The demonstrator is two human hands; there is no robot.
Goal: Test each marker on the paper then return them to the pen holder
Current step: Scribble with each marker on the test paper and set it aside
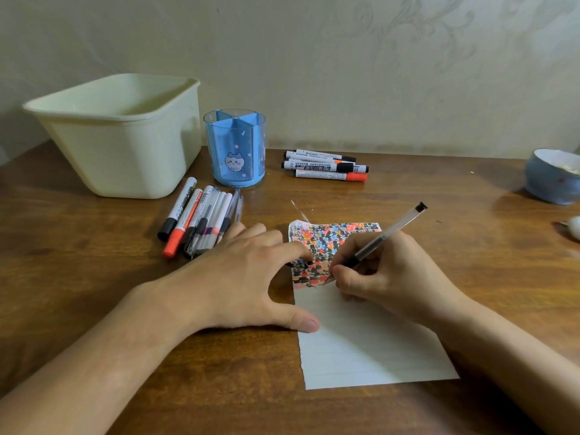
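My right hand (386,274) grips a clear-barrelled pen (389,232) with a black end, its tip touching the lined paper (364,343) at the edge of a dense patch of black, red and blue marks. My left hand (248,277) lies flat with spread fingers, thumb and forefinger pressing the paper's left edge. A blue pen holder (235,149) with a cartoon cat stands behind, its compartments showing nothing inside. Several markers and pens (201,219) lie in a loose pile left of the paper. Another group of whiteboard markers (326,166) lies to the right of the holder.
A cream plastic tub (125,133) stands at the back left against the wall. A blue-grey bowl (552,175) sits at the right edge, with a small white object (574,226) near it. The wooden table (94,277) runs under everything.
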